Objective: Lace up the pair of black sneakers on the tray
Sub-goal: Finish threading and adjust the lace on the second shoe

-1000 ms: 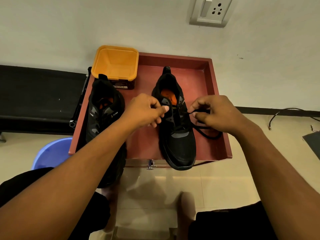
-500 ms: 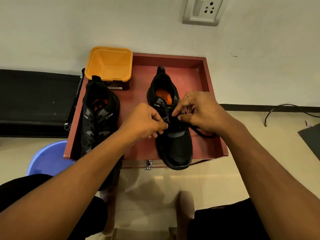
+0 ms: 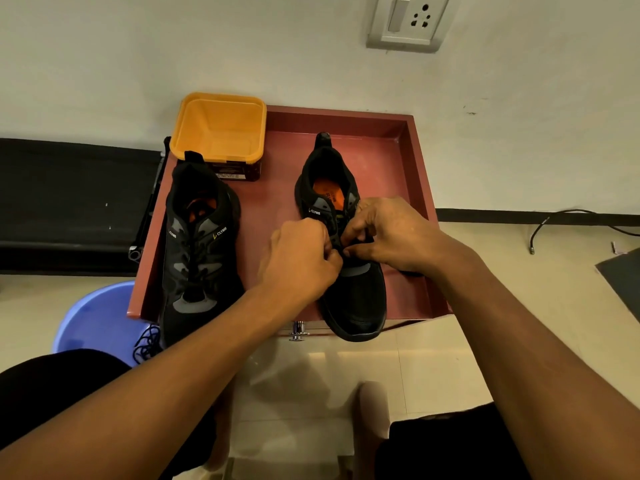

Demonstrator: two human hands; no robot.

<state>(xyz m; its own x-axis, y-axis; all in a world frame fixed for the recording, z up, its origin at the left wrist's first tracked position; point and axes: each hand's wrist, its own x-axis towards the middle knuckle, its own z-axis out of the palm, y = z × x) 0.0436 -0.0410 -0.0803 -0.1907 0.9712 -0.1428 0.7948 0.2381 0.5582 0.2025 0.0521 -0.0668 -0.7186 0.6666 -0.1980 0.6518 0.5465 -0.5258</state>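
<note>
Nearest the camera, two forearms reach out over the tiled floor, and a loose tangle of black lace (image 3: 147, 344) hangs off the tray's near edge below the left sneaker (image 3: 199, 244), which looks already laced. On the red tray (image 3: 408, 174) the right sneaker (image 3: 356, 299) is being worked over its eyelets: the left hand (image 3: 299, 259) is curled almost closed and the right hand (image 3: 388, 233) is pinched at thumb and forefinger, both meeting at the tongue — a lace end is presumably held, though it is hidden by the fingers. A slip is judged possible here, since the toe overhangs the tray's near rim and a hard pull could tip the shoe off; an eyelet could also be skipped unseen. "CLYMB" is read on both collars — the insole print is too small. Farther back an orange tub (image 3: 220, 128) is set, its label illegible, then the wall socket (image 3: 408, 20).
</note>
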